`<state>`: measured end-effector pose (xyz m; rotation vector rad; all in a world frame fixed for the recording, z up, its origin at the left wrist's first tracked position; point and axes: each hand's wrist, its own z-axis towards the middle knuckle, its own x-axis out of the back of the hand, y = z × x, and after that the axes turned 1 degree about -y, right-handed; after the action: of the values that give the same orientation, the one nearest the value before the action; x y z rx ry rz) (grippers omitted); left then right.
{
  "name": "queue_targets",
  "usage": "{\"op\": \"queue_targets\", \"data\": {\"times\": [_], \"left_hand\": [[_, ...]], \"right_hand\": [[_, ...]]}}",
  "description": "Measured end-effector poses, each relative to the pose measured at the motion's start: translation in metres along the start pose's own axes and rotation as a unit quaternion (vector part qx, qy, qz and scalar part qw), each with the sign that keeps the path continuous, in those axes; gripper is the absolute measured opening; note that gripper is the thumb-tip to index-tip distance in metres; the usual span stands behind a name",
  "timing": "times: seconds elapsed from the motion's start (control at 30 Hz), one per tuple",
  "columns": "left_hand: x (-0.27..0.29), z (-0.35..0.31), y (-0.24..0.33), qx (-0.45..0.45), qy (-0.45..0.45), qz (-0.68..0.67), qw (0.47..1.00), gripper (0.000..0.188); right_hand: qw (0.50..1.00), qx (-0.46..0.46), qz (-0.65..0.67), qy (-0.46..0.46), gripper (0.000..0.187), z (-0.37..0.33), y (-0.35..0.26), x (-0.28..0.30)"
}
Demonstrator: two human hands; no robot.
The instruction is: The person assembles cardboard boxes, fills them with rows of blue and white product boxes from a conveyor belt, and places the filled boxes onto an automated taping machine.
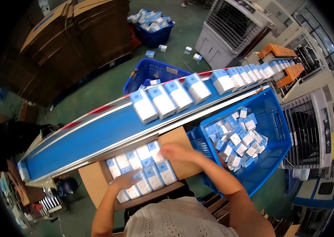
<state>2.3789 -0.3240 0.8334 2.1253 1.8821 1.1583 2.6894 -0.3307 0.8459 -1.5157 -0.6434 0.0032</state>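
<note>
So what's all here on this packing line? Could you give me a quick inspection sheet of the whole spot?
Surface: blue conveyor belt sloping up to the right, carrying white-and-blue boxes.
Job's things: open cardboard carton under the belt, filled with rows of small boxes.
Clutter: blue crate of loose small boxes at right; a few boxes lying on the floor.
Hands: left hand and right hand both press flat on the packed boxes.
Cables: nothing seen.
Surroundings: stacked flat cardboard, more blue crates, air coolers.
</note>
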Motion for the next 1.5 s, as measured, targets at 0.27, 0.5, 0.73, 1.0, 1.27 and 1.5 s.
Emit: {"op": "queue_targets", "data": {"times": [0.27,0.5,0.73,1.0,1.27,1.5], "left_hand": [[0.088,-0.029,0.07,-0.126,0.28,-0.362,0.88,0.022],[0.133,-0.033,0.05,-0.064,0.448,-0.333,0.827,0.027],[0.16,-0.001,0.039,0.036,0.481,-0.326,0.813,0.045],[0.163,0.029,0.033,0.066,0.509,-0.12,0.85,0.071],[0.153,-0.027,0.023,0.096,0.594,-0.148,0.785,0.076],[0.05,-0.095,0.048,-0.144,0.69,-0.279,0.652,0.092]], "right_hand": [[0.794,-0.12,-0.351,0.482,0.03,0.0,0.079,0.265],[0.816,-0.225,-0.413,0.336,0.046,0.059,0.073,0.233],[0.888,-0.127,-0.205,0.392,0.046,0.054,0.068,0.209],[0.973,-0.112,-0.122,0.159,0.058,0.097,0.01,0.115],[0.971,-0.002,0.052,0.234,0.054,0.115,-0.039,0.071],[0.937,0.131,0.002,0.323,0.053,0.004,-0.052,0.006]]}}
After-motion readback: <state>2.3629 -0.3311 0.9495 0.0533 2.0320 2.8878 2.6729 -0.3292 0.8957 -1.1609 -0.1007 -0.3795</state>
